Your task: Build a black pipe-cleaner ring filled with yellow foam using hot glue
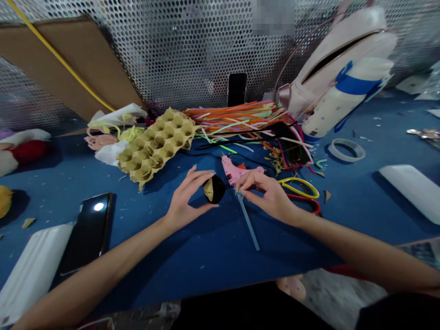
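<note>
Left hand (190, 197) curled around a black and gold ball (213, 189), thumb and fingertips clamped on it, just left of a pink hot glue gun (237, 170). Right hand (270, 195) pinched shut on the top end of a clear glue stick (248, 222), knuckles almost touching the glue gun, the stick's lower end angled down onto the blue work table (213, 261). Right behind the glue gun, a big messy heap of pipe cleaners (233, 120) with thin black cords (237, 137) trailing out of it. Further left of the gun, a paper pulp egg tray (154, 146). Just right of it, yellow and red loops (299, 192), maybe scissor handles, hard to say. Well right, a white tape roll (346, 150). Well left, a black smartphone (88, 231) lying flat.
</note>
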The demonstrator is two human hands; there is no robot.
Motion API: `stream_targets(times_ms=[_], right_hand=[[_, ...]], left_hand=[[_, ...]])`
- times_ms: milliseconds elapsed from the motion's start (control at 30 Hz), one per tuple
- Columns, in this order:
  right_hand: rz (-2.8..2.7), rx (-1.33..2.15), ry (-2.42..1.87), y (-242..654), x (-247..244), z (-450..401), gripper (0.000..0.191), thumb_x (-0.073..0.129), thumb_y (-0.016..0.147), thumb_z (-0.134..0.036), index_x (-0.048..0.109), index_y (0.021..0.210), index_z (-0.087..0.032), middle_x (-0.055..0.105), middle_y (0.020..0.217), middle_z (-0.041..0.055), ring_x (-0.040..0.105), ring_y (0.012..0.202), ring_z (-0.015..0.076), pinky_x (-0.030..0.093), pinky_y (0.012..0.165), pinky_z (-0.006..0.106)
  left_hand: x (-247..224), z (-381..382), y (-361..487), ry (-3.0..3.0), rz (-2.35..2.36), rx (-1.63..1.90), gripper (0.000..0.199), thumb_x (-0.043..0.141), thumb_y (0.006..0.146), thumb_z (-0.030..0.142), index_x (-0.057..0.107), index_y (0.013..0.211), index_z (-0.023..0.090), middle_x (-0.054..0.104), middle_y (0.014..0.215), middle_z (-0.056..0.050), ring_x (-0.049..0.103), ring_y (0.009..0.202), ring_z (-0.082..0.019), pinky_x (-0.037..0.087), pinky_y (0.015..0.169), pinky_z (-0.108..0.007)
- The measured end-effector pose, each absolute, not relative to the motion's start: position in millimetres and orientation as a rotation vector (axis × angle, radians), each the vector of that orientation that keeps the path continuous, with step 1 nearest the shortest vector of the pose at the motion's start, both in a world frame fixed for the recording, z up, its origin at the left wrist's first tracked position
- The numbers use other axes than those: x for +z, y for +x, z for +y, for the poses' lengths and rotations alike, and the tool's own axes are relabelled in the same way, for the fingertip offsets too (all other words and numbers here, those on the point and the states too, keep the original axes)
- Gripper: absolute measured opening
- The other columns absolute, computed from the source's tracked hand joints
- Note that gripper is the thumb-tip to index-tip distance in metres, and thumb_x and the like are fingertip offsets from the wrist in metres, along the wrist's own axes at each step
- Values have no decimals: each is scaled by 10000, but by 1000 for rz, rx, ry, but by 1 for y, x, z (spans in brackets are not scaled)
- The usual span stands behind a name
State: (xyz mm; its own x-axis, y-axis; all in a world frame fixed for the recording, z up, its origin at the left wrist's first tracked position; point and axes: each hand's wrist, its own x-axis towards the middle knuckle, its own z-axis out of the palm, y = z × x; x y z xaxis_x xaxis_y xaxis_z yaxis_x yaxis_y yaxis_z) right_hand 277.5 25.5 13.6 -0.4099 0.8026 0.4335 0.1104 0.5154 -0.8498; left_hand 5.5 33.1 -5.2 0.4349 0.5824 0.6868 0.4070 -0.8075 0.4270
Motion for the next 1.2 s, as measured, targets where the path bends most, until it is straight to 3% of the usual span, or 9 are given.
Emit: stream_targets(times_ms=[267,667,867,1033,1200], right_hand=[[-1860,886,-770,277,18,21,71,786,929,-223,732,889,-201,774,873,29,729,779,153,603,716,286],[-1863,831,-644,278,15,24,214,876,857,-266,691,760,-217,785,828,10,743,751,156,592,748,321],[-1857,870,-734,278,16,21,142,877,858,-297,758,880,-224,787,816,8,751,753,167,615,765,325],[-1707,1015,-724,276,13,21,332,903,822,-214,696,1081,-231,764,822,-29,774,760,141,628,817,282],[-1746,1047,-745,277,12,22,306,853,881,-239,694,1142,-214,809,872,7,797,829,163,625,903,329]], left_hand=[[-6,32,7,2485,891,1334,743,882,822,326,555,1485,248,728,1331,-127,711,1237,-280,439,1239,-630],[-8,32,6,2530,860,1331,751,874,830,314,536,1497,246,723,1344,-135,712,1246,-283,426,1248,-629],[-9,31,6,2558,847,1326,749,861,845,326,522,1509,259,721,1348,-132,717,1240,-278,428,1248,-623],[-9,31,6,2549,851,1316,757,866,841,333,520,1510,259,716,1359,-133,710,1254,-283,416,1259,-617],[-10,31,6,2550,829,1322,767,875,831,307,520,1508,233,711,1360,-144,704,1263,-277,405,1262,-622]])
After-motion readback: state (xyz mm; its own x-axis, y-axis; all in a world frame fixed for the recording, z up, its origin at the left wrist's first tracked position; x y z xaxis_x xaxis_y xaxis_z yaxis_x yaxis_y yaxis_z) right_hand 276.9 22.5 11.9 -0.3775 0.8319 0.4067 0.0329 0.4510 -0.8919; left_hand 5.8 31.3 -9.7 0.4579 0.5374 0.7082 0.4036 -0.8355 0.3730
